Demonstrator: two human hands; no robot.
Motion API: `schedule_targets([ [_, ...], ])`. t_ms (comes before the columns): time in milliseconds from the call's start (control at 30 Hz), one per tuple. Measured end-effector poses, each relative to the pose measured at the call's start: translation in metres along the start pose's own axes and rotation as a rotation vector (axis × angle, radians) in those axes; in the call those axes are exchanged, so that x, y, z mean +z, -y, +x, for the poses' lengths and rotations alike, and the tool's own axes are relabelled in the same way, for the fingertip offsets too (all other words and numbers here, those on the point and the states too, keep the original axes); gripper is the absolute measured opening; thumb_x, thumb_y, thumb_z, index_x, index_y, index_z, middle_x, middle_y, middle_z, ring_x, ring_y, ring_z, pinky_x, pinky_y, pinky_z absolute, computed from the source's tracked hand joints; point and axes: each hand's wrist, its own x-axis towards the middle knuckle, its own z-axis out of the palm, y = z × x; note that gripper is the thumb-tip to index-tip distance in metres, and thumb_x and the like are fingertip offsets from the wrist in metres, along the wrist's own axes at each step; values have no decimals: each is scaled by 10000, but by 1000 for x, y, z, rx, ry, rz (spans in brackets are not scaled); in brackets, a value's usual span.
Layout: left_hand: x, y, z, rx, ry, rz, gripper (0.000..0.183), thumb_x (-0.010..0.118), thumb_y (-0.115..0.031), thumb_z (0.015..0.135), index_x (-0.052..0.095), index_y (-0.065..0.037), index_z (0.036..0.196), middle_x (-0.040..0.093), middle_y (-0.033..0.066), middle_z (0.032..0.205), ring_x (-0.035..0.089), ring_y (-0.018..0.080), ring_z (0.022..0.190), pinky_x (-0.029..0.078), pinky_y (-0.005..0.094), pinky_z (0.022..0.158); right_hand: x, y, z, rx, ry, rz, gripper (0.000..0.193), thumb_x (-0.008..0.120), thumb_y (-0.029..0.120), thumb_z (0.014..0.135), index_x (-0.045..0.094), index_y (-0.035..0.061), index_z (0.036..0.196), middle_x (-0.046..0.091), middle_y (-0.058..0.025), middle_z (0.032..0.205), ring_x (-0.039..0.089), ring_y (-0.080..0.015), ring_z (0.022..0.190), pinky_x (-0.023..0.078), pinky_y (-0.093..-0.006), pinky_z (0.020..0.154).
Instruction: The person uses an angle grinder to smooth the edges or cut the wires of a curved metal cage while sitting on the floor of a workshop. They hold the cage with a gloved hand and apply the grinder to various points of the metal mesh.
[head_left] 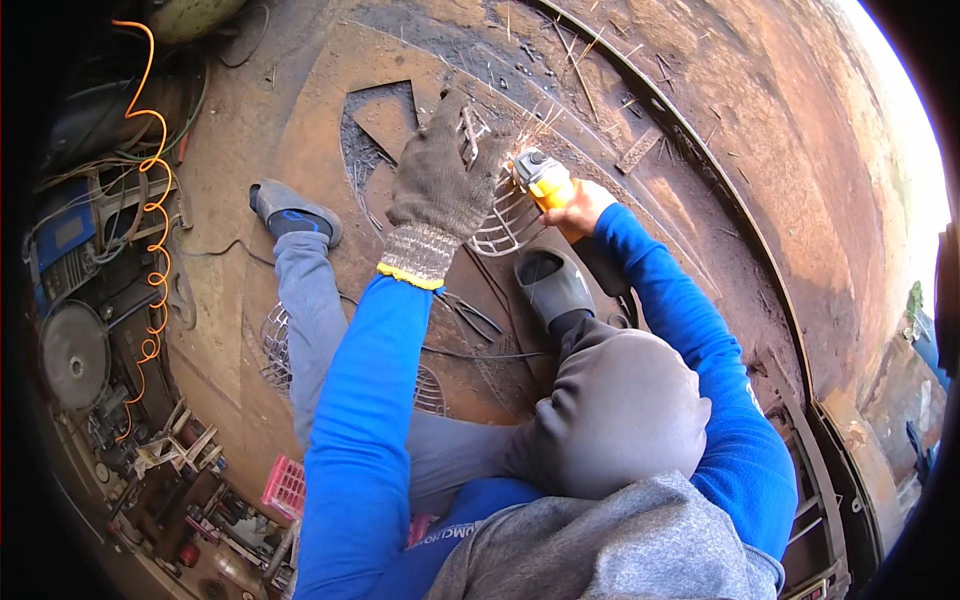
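My right hand [583, 210], bare, is wrapped round a yellow angle grinder [547, 182] with a grey metal head. Sparks [535, 128] fly up and away from the grinder's head, right beside my left hand. That left hand [440, 175], in a dark knitted glove with a yellow cuff edge, is closed on a curved metal grille [508, 222]. The grille's bars show below the grinder, and one end of it pokes out between the gloved fingers. The glove hides the rest of my grip. The grinder's disc cannot be made out.
Pliers [470, 316] and a black cable [470, 354] lie between my legs. Other wire grilles [277, 340] rest by my left leg. An orange coiled hose [155, 210] hangs at the left, near a large grey disc [75, 354]. A pink crate [285, 487] stands lower left.
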Motion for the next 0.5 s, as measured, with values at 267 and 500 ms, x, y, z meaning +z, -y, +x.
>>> schedule_targets([
  [267,-22,61,15,112,143,-49,735,686,-439,967,445,-6,1510,566,248,1436,582,341,1306,474,410,1069,-14,-5,-14,-111,-80,-15,710,887,450,626,658,24,1145,722,-206,1036,699,-357,995,538,-421,896],
  [500,-19,103,77,-296,433,-7,430,637,-340,1016,638,-103,1374,741,86,1090,673,151,1004,539,302,874,-15,-8,-27,-250,-3,31,726,901,317,635,600,29,1230,701,-152,1043,674,-295,976,527,-402,909],
])
